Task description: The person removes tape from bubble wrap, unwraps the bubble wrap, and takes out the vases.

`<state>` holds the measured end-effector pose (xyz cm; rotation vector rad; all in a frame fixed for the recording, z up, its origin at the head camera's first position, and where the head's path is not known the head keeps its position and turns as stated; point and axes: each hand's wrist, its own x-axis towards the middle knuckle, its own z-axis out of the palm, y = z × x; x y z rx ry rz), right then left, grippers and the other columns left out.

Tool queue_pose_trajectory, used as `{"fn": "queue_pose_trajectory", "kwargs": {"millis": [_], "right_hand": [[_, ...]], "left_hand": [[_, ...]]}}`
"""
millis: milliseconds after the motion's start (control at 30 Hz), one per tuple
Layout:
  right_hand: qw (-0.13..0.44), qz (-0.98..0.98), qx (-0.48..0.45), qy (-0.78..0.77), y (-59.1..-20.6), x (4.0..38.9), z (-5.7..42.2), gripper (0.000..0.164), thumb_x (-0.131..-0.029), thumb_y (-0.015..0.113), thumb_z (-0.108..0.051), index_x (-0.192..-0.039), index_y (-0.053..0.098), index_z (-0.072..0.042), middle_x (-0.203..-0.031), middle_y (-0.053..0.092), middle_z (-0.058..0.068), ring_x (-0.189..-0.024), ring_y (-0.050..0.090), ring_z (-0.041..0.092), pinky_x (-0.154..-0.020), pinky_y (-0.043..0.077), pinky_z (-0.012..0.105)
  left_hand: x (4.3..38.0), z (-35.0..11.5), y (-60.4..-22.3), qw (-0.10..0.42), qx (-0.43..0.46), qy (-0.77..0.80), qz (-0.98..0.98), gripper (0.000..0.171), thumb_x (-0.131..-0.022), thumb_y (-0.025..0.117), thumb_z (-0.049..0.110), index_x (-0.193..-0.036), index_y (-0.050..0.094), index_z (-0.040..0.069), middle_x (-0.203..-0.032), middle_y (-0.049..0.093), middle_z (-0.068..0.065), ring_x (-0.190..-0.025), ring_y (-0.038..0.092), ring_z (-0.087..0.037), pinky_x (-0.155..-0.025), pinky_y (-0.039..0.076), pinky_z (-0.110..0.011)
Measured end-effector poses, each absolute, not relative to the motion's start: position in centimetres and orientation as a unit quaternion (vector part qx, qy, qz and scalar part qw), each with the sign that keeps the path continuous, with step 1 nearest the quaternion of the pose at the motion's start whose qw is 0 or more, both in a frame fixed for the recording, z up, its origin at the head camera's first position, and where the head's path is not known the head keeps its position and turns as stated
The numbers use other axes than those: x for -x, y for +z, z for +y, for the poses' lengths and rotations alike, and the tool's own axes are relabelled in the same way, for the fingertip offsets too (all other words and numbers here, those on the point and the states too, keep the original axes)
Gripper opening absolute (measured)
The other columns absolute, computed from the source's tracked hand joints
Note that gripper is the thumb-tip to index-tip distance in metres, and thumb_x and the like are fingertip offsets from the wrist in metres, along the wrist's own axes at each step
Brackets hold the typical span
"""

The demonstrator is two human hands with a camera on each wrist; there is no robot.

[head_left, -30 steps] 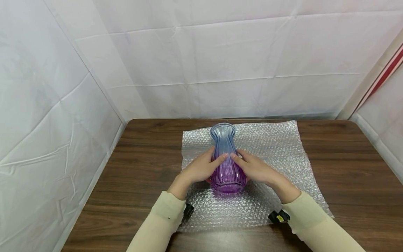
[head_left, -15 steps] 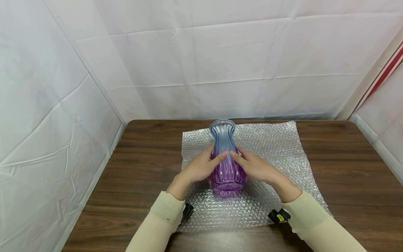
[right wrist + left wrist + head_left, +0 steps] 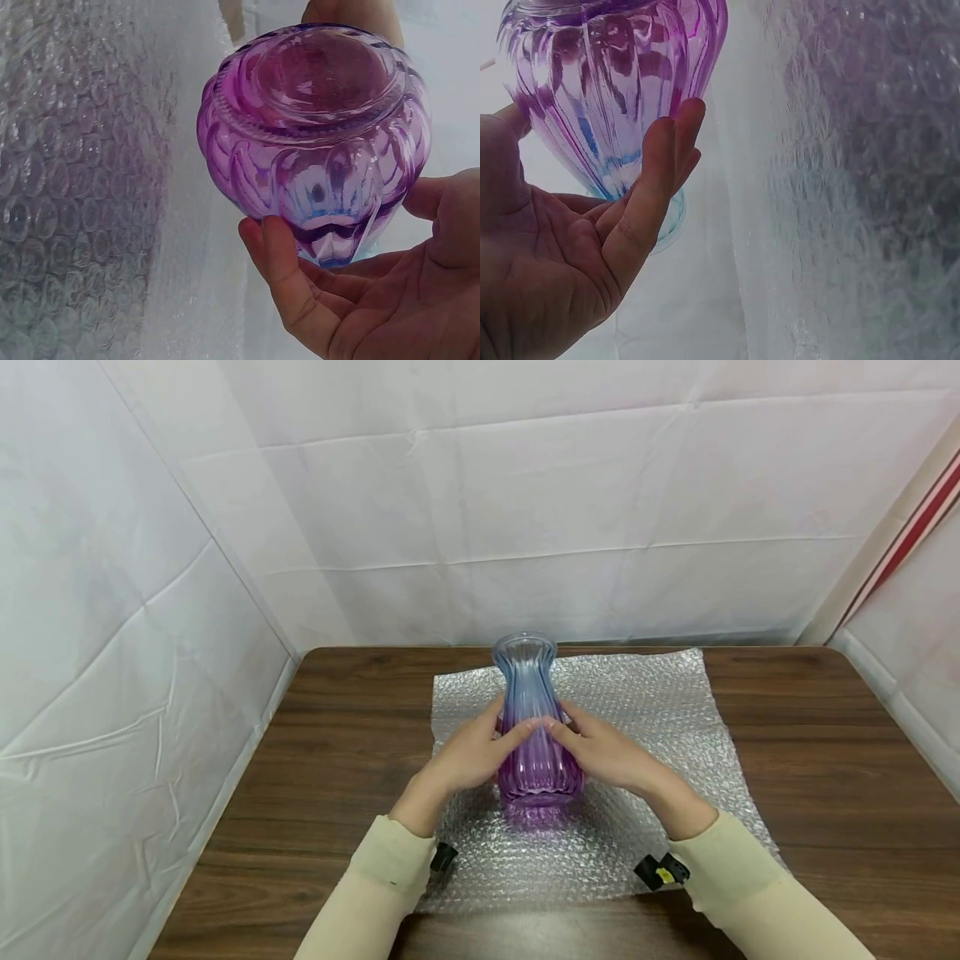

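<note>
A ribbed glass vase (image 3: 537, 760), blue at the neck and fading to purple at the base, is held over a sheet of bubble wrap (image 3: 637, 693). My left hand (image 3: 468, 752) grips its left side and my right hand (image 3: 603, 752) its right side. Both thumbs lie across the near face, almost meeting. The mouth points up and away from me. In the left wrist view, the left fingers (image 3: 652, 165) curl under the vase's body. The round base (image 3: 326, 71) shows in the right wrist view, with the right fingers (image 3: 281, 262) wrapped around the side.
The bubble wrap lies flat on a dark wood-grain table (image 3: 322, 760), reaching close to its back edge. White cloth walls (image 3: 525, 502) stand behind and at the sides. Black wrist devices (image 3: 660, 872) sit under both cuffs.
Both hands have shifted the vase slightly up and away, its mouth rising in the head view. The grip stays the same, and the bubble wrap has not moved.
</note>
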<state>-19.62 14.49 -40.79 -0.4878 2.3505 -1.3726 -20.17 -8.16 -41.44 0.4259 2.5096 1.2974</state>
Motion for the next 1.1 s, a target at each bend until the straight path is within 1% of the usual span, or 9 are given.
{"fn": "queue_pose_trajectory", "kwargs": {"millis": [133, 267, 433, 600, 667, 833, 900, 1000, 1100], "right_hand": [[0.194, 0.83, 0.166, -0.496, -40.63, 19.67, 14.43, 0.074, -0.111, 0.039, -0.05, -0.167, 0.012, -0.01, -0.143, 0.057, 0.031, -0.121, 0.068, 0.04, -0.095, 0.06, 0.048], [0.193, 0.834, 0.164, -0.49, -40.58, 19.68, 14.31, 0.077, -0.111, 0.041, -0.05, -0.167, 0.01, -0.008, -0.142, 0.058, 0.032, -0.12, 0.068, 0.038, -0.094, 0.061, 0.047], [0.186, 0.842, 0.158, -0.48, -40.39, 19.61, 14.2, 0.079, -0.11, 0.045, -0.047, -0.167, 0.008, -0.006, -0.142, 0.056, 0.032, -0.117, 0.069, 0.037, -0.092, 0.061, 0.046], [0.182, 0.846, 0.153, -0.478, -40.19, 19.52, 14.23, 0.081, -0.109, 0.047, -0.047, -0.167, 0.007, -0.006, -0.142, 0.055, 0.033, -0.117, 0.068, 0.039, -0.093, 0.061, 0.048], [0.181, 0.846, 0.149, -0.478, -40.2, 19.48, 14.24, 0.081, -0.109, 0.048, -0.047, -0.167, 0.008, -0.008, -0.142, 0.055, 0.033, -0.117, 0.068, 0.039, -0.092, 0.061, 0.048], [0.182, 0.846, 0.134, -0.483, -40.24, 19.48, 14.2, 0.079, -0.108, 0.051, -0.047, -0.168, 0.01, -0.016, -0.139, 0.056, 0.03, -0.108, 0.071, 0.036, -0.083, 0.064, 0.044], [0.18, 0.844, 0.133, -0.487, -40.2, 19.51, 14.17, 0.08, -0.107, 0.053, -0.046, -0.168, 0.01, -0.017, -0.139, 0.056, 0.03, -0.107, 0.071, 0.037, -0.081, 0.064, 0.043], [0.174, 0.841, 0.138, -0.493, -40.11, 19.54, 14.12, 0.081, -0.107, 0.055, -0.043, -0.168, 0.01, -0.014, -0.141, 0.053, 0.032, -0.113, 0.069, 0.042, -0.085, 0.063, 0.046], [0.171, 0.832, 0.148, -0.507, -39.98, 19.59, 14.06, 0.083, -0.106, 0.058, -0.039, -0.168, 0.009, -0.013, -0.145, 0.049, 0.034, -0.12, 0.065, 0.047, -0.091, 0.062, 0.05]], "left_hand": [[20.1, -8.18, -41.3, 0.143, -0.141, 0.449, 0.87, 0.095, -0.097, 0.05, 0.073, -0.168, 0.015, 0.019, -0.126, 0.068, -0.015, -0.091, 0.072, -0.02, -0.071, 0.061, -0.034], [20.19, -8.31, -41.33, 0.143, -0.145, 0.457, 0.866, 0.094, -0.097, 0.053, 0.07, -0.168, 0.015, 0.022, -0.128, 0.066, -0.016, -0.092, 0.072, -0.022, -0.069, 0.061, -0.034], [20.23, -8.48, -41.3, 0.15, -0.152, 0.489, 0.846, 0.091, -0.097, 0.06, 0.065, -0.167, 0.014, 0.03, -0.13, 0.064, -0.018, -0.093, 0.072, -0.025, -0.065, 0.062, -0.036], [20.15, -8.55, -41.18, 0.155, -0.152, 0.509, 0.833, 0.094, -0.096, 0.063, 0.062, -0.168, 0.01, 0.031, -0.133, 0.062, -0.02, -0.093, 0.073, -0.026, -0.063, 0.063, -0.038], [20.13, -8.56, -41.15, 0.156, -0.153, 0.515, 0.829, 0.094, -0.096, 0.064, 0.061, -0.168, 0.009, 0.032, -0.135, 0.061, -0.021, -0.095, 0.073, -0.027, -0.063, 0.063, -0.038], [20.09, -8.61, -41.07, 0.166, -0.155, 0.54, 0.811, 0.092, -0.098, 0.067, 0.053, -0.167, 0.007, 0.036, -0.141, 0.057, -0.024, -0.107, 0.072, -0.034, -0.066, 0.064, -0.038], [20.12, -8.64, -41.05, 0.168, -0.155, 0.55, 0.803, 0.092, -0.099, 0.068, 0.049, -0.167, 0.007, 0.037, -0.143, 0.055, -0.025, -0.111, 0.07, -0.036, -0.068, 0.065, -0.038], [20.18, -8.71, -41.05, 0.167, -0.158, 0.562, 0.795, 0.092, -0.099, 0.069, 0.044, -0.167, 0.007, 0.036, -0.148, 0.051, -0.026, -0.118, 0.067, -0.041, -0.072, 0.065, -0.04], [20.24, -8.81, -41.03, 0.163, -0.158, 0.568, 0.791, 0.096, -0.097, 0.073, 0.04, -0.166, 0.006, 0.037, -0.153, 0.047, -0.026, -0.124, 0.064, -0.044, -0.08, 0.065, -0.044]]}}
